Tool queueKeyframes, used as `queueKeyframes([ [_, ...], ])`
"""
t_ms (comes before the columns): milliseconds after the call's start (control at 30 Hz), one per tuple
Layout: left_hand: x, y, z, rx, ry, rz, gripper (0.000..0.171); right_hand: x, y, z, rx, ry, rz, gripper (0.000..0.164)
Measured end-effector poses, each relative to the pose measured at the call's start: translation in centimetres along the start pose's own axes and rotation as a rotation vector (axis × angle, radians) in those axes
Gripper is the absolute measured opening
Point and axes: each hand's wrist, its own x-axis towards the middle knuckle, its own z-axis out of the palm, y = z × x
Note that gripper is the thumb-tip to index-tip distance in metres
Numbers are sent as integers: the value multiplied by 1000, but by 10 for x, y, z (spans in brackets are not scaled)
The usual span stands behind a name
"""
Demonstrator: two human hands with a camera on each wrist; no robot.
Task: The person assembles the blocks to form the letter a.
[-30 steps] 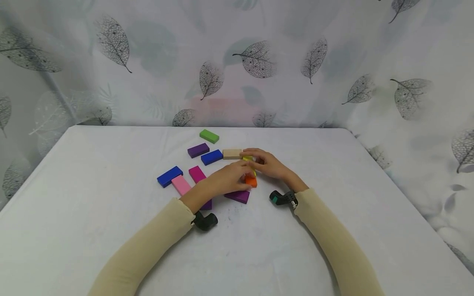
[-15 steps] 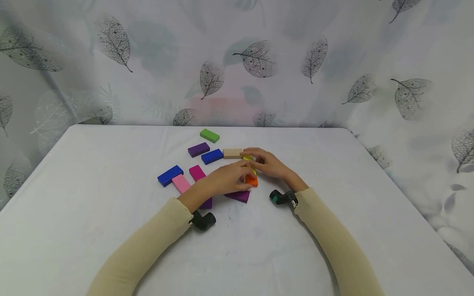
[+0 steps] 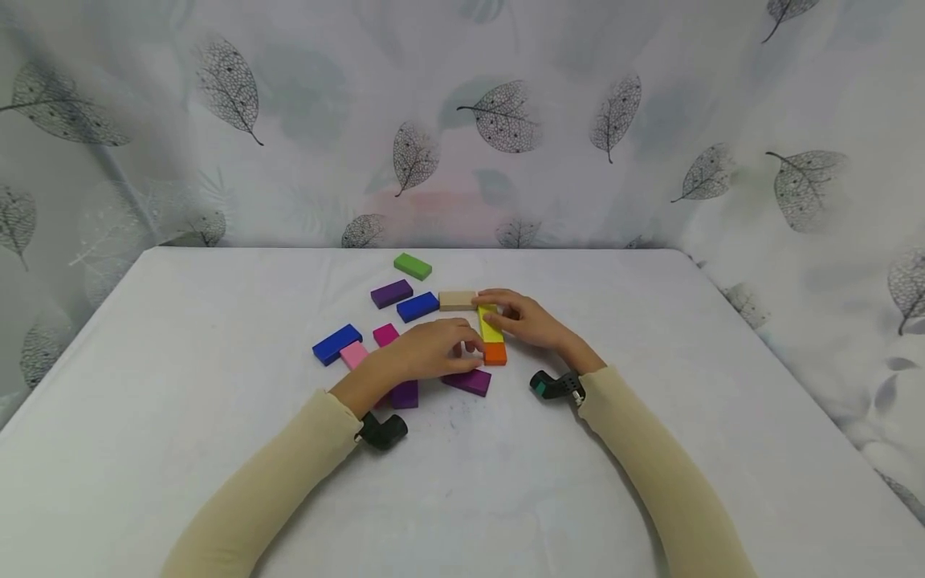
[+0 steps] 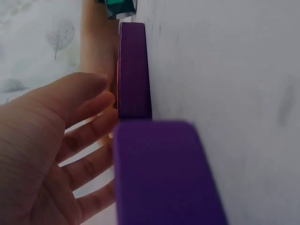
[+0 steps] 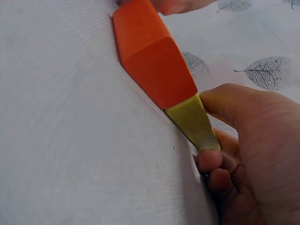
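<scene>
My right hand (image 3: pixel 529 321) holds the yellow block (image 3: pixel 490 323), thumb along its side and fingers curled at its far end, as the right wrist view (image 5: pixel 262 140) shows. The orange block (image 3: pixel 495 354) lies end to end with the yellow one, and the natural wood block (image 3: pixel 458 301) is by its far end. Just left of the orange block, my left hand (image 3: pixel 433 349) hovers with loosely bent fingers and nothing in them. A purple block (image 3: pixel 468 383) lies just below that hand. In the left wrist view, a violet block (image 4: pixel 164 173) fills the foreground.
Blue blocks (image 3: pixel 417 307) (image 3: pixel 337 344), a dark purple block (image 3: pixel 392 294) and a green block (image 3: pixel 413 266) lie farther back and left. A pink block (image 3: pixel 354 354), a magenta block (image 3: pixel 386 334) and a violet block (image 3: pixel 405 394) are partly under the left forearm. The table (image 3: pixel 614 498) is white.
My left hand has drawn back to the left from the orange and yellow blocks, uncovering more of both. The right hand has stayed at the yellow block.
</scene>
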Motion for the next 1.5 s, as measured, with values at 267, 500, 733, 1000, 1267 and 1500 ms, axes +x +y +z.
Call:
queueKeyframes([
  [267,-13,-6,-2,-76,-49,14,36,-1,-3,1,2,-14,18,40],
  [500,-17,-9,-5,-17,-69,64,47,3,-4,0,15,-10,9,41],
  [733,-17,-10,-6,-22,-82,94,41,-1,-21,-5,9,-18,25,41],
  [1000,-17,-8,-12,-18,-102,72,39,1,-6,-6,-6,-2,-8,40],
  [1267,-20,-11,-13,-45,-101,29,38,-1,-5,-3,-4,1,22,41],
  [1500,-20,-19,-11,-65,-83,7,38,-2,-5,-1,21,2,12,42],
])
